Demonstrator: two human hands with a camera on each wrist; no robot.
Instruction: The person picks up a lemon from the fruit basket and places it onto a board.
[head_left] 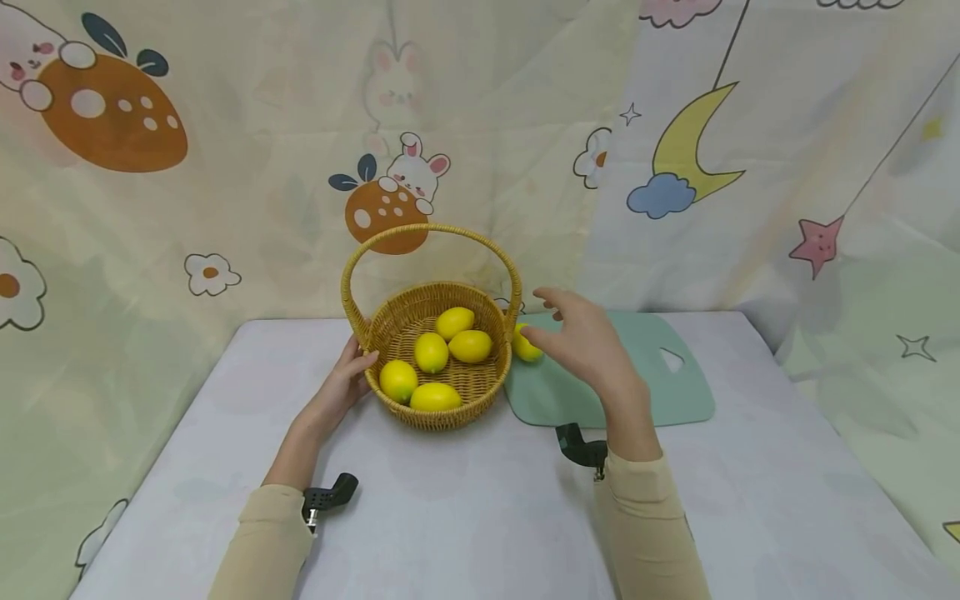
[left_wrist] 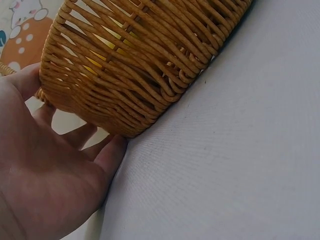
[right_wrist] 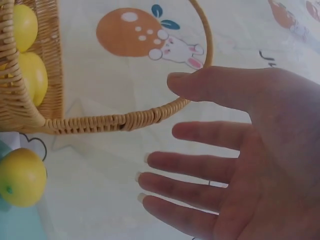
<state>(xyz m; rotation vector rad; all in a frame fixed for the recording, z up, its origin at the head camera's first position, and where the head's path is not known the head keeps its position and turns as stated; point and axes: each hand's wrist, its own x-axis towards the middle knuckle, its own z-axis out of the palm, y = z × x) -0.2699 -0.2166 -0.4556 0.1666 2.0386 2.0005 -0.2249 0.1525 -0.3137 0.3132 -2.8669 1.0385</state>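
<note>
A wicker basket [head_left: 431,421] with a tall arched handle stands on the table, with several yellow lemons [head_left: 470,347] inside. My left hand [head_left: 341,383] holds the basket's left side, thumb near the rim and fingers against the woven wall [left_wrist: 150,55]. To the right of the basket, one more lemon [head_left: 525,346] lies on a pale green cutting board [head_left: 637,392]; the thumb partly hides it in the head view. Above that board hovers my right hand [head_left: 588,342], fingers spread and holding nothing. The right wrist view shows this lemon [right_wrist: 22,177] below the handle [right_wrist: 125,121], apart from the fingers.
A white cloth covers the table [head_left: 450,517]. The cutting board has a cut-out grip hole [head_left: 671,360] at its right end. Close behind the table hangs a curtain [head_left: 510,125] printed with cartoon figures.
</note>
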